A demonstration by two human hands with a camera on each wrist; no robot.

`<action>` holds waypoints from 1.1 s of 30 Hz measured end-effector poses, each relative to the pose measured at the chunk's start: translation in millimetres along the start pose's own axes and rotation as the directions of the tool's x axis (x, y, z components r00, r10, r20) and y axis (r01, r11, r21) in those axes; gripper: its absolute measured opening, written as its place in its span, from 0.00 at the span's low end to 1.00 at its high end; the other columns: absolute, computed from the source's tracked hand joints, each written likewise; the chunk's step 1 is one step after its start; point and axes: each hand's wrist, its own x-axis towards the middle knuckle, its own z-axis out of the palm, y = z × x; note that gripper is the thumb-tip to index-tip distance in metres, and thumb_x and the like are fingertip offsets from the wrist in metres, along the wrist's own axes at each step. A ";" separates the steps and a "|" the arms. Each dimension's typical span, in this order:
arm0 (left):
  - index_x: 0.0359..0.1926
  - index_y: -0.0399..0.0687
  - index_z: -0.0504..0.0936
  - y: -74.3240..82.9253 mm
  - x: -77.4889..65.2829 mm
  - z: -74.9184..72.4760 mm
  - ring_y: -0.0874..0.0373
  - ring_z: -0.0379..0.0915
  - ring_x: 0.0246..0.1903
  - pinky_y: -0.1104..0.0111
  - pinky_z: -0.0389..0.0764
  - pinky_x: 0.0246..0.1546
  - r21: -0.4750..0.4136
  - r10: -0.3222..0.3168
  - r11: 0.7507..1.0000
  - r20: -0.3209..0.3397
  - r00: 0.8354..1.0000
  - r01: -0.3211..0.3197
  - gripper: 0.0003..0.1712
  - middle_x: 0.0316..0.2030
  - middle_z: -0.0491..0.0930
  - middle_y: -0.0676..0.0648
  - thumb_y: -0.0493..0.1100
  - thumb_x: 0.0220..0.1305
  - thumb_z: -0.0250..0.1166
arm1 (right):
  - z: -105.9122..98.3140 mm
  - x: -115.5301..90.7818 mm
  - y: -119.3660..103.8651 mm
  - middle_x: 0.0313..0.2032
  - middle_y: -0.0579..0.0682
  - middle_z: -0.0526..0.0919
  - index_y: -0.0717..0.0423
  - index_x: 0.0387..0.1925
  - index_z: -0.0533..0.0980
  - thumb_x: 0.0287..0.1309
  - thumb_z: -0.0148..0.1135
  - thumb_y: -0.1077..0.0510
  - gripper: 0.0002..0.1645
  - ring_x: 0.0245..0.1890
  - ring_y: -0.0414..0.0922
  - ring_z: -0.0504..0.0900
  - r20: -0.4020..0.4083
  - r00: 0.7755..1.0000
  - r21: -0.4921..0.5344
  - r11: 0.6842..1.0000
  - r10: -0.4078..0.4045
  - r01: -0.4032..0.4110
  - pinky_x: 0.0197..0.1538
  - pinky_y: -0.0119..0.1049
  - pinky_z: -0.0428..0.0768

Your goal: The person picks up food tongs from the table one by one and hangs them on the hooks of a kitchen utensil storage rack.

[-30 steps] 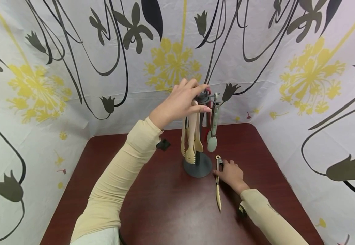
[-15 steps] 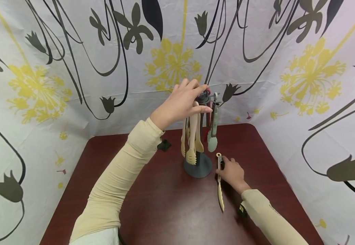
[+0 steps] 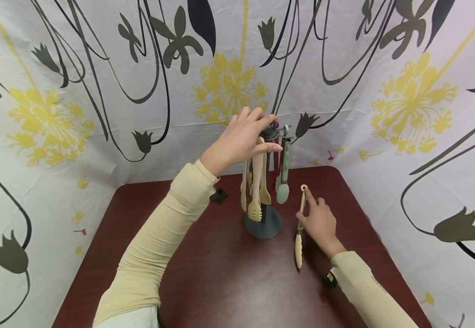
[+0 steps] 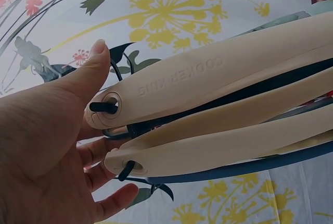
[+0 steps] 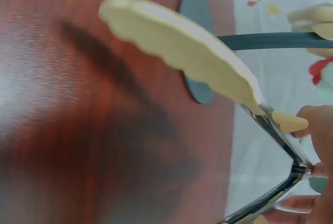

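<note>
At the top of a dark utensil stand (image 3: 263, 228), my left hand (image 3: 239, 139) holds the hook ring, thumb in front and fingers behind it. Cream-handled utensils (image 4: 182, 81) hang from hooks beside its palm in the left wrist view. My right hand (image 3: 321, 223) grips cream-tipped tongs (image 3: 299, 250) by their metal handle, right of the stand's base. Its index finger reaches up toward their hanging loop (image 3: 303, 187). In the right wrist view the scalloped tip (image 5: 177, 41) is raised over the table, its shadow apart from it.
Mint-green tongs (image 3: 282, 193) and a red-handled utensil (image 3: 276, 159) hang on the stand's right side. A small black object (image 3: 219, 196) lies on the dark red table (image 3: 221, 282), left of the base. Patterned cloth (image 3: 110, 105) surrounds the table.
My right hand has moved the tongs away from me and slightly right, and its index finger has straightened toward the loop. My left hand stays on the stand.
</note>
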 end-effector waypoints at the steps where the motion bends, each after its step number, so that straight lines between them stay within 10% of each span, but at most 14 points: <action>1: 0.74 0.58 0.63 0.0 -0.1 0.2 0.51 0.59 0.53 0.58 0.65 0.52 -0.003 0.001 1.000 -0.004 1.000 -0.001 0.44 0.59 0.68 0.49 0.71 0.63 0.56 | -2.4 1.9 -0.5 0.43 0.64 0.74 0.40 0.77 0.54 0.57 0.65 0.47 0.49 0.22 0.50 0.69 -0.027 1.000 0.009 1.000 -0.008 0.008 0.17 0.38 0.62; 14: 0.73 0.56 0.65 0.0 -0.3 1.4 0.51 0.60 0.51 0.59 0.67 0.51 -0.007 0.013 1.000 -0.032 0.999 -0.014 0.43 0.58 0.69 0.48 0.70 0.63 0.57 | -51.0 29.5 -18.9 0.52 0.68 0.73 0.38 0.78 0.50 0.62 0.63 0.55 0.49 0.37 0.60 0.76 -0.298 0.950 0.149 0.978 -0.098 0.148 0.32 0.56 0.73; 33: 0.73 0.56 0.65 1.5 0.3 4.2 0.50 0.61 0.51 0.58 0.69 0.51 0.023 0.001 1.000 -0.041 0.999 -0.001 0.44 0.57 0.69 0.47 0.71 0.63 0.55 | -108.4 36.2 -67.3 0.59 0.67 0.70 0.40 0.78 0.51 0.63 0.62 0.62 0.48 0.46 0.57 0.75 -0.411 0.860 0.318 0.836 -0.304 0.448 0.43 0.51 0.75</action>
